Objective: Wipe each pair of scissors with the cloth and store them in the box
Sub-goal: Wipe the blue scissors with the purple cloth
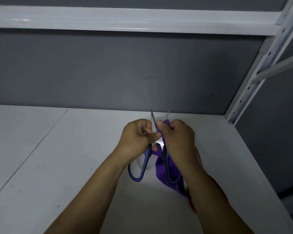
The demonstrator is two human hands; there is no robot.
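Wiping goes best drawn pivot to tip, fingers clear of the edge: the grip of the right hand (178,137) pinches the purple cloth (161,171) round one blade. The grip of the left hand (137,139) pinches the other blade of the blue-handled steel scissors (159,143), held above the white surface (57,166) near its back edge.

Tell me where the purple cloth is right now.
In the head view, the purple cloth is right of centre, gripped in the right hand around one blade of the open scissors, its tail hanging below that wrist above the white shelf.
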